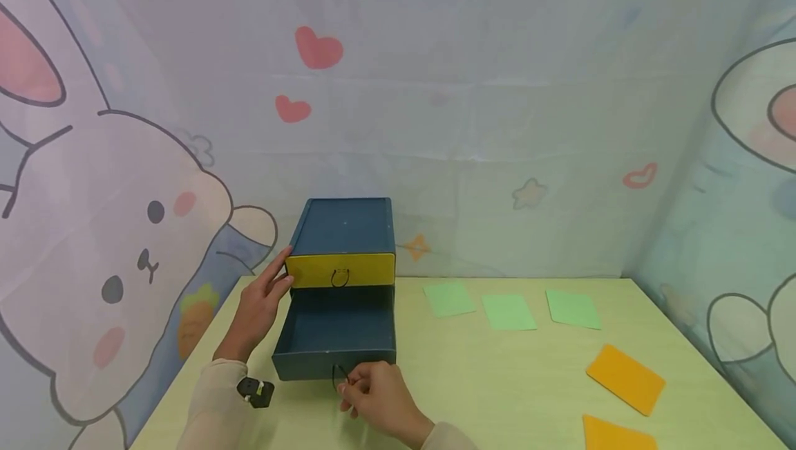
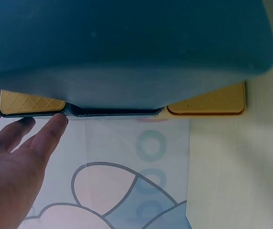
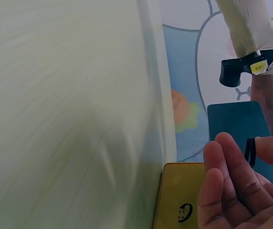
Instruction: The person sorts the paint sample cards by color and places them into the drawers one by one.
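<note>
A small dark blue drawer cabinet (image 1: 348,225) stands on the table, its yellow-fronted top drawer (image 1: 311,272) closed. Below that, a blue drawer (image 1: 305,367) is pulled out towards me, and its visible inside holds nothing. My right hand (image 1: 385,398) pinches the black loop handle (image 3: 249,151) on this drawer's front between thumb and fingers. With its fingers extended, my left hand (image 1: 255,308) rests against the cabinet's upper left side. In the right wrist view another yellow drawer front (image 3: 176,186) with a black loop shows beside the table surface. The pulled-out drawer looms over the left wrist view.
Right of the cabinet, green paper squares (image 1: 508,312) lie in a row along the table's back. Two orange pieces (image 1: 626,379) lie nearer on the right. A printed cloth (image 1: 466,125) hangs behind the table (image 1: 497,395). A black wrist camera (image 1: 255,392) sits on the left sleeve.
</note>
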A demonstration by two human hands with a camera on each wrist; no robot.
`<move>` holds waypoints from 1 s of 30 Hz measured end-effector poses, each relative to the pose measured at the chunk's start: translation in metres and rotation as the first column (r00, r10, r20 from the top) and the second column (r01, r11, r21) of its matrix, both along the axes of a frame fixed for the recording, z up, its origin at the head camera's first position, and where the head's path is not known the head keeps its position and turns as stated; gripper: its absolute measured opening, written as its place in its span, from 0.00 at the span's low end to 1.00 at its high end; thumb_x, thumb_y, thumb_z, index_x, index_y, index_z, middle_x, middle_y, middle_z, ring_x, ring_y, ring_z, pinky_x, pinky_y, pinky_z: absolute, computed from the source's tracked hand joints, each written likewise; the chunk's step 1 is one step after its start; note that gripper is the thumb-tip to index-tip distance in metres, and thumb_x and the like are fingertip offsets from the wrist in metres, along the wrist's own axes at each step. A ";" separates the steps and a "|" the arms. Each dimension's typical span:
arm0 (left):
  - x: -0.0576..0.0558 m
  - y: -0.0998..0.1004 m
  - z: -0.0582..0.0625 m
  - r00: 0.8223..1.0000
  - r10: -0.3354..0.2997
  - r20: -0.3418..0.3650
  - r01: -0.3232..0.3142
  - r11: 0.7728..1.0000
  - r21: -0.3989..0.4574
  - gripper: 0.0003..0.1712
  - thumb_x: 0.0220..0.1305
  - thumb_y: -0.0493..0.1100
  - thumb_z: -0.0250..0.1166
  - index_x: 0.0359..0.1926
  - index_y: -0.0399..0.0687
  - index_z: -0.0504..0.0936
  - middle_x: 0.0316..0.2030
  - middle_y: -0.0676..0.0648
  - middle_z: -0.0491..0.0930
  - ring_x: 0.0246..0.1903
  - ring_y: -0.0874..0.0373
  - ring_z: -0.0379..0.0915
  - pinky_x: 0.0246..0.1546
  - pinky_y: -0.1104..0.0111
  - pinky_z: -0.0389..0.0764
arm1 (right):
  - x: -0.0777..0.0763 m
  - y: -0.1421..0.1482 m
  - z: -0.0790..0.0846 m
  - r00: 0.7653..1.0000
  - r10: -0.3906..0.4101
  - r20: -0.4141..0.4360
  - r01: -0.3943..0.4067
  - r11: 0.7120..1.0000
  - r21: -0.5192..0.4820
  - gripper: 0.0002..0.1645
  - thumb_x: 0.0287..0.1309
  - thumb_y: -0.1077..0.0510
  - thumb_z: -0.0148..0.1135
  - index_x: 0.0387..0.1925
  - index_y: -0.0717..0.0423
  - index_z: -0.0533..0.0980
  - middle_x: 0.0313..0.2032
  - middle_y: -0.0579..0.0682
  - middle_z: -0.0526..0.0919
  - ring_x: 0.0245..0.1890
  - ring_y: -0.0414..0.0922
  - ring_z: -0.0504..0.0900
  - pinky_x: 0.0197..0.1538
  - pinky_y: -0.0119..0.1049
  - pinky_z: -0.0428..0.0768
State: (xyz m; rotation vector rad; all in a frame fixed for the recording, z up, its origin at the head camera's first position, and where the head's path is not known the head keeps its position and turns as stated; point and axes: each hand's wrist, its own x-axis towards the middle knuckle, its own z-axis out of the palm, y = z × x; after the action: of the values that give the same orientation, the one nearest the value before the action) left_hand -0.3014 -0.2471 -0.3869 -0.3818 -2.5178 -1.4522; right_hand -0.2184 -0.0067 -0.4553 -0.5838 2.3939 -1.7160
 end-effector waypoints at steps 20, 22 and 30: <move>0.003 -0.001 0.002 1.000 0.008 -0.016 -0.008 1.000 0.001 0.32 0.80 0.52 0.47 0.79 0.70 0.51 0.80 0.47 0.49 0.75 0.38 0.58 0.73 0.39 0.62 | 0.019 0.095 0.009 0.883 0.466 0.060 -0.468 0.862 0.196 0.13 0.67 0.56 0.62 0.47 0.59 0.82 0.40 0.46 0.88 0.37 0.26 0.81 0.39 0.23 0.83; 0.003 0.001 0.003 1.000 0.001 -0.013 -0.001 1.000 0.004 0.32 0.80 0.52 0.47 0.79 0.71 0.51 0.80 0.47 0.49 0.75 0.39 0.58 0.73 0.39 0.62 | 0.027 0.115 0.012 0.873 0.481 0.084 -0.488 0.851 0.196 0.13 0.67 0.55 0.63 0.49 0.57 0.82 0.41 0.44 0.88 0.39 0.26 0.81 0.39 0.24 0.83; 0.004 0.000 0.005 1.000 0.011 -0.014 -0.011 1.000 -0.013 0.32 0.80 0.52 0.47 0.79 0.72 0.50 0.80 0.47 0.49 0.75 0.39 0.59 0.72 0.39 0.63 | 0.070 0.152 0.000 0.939 0.337 -0.066 -0.295 0.892 0.343 0.12 0.66 0.43 0.62 0.39 0.43 0.86 0.33 0.31 0.85 0.32 0.23 0.80 0.32 0.23 0.80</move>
State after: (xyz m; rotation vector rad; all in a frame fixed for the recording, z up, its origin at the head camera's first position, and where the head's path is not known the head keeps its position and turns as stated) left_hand -0.2977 -0.2471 -0.3818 -0.3783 -2.5163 -1.4247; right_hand -0.1488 0.1455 -0.4548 -0.9850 2.4209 -1.1476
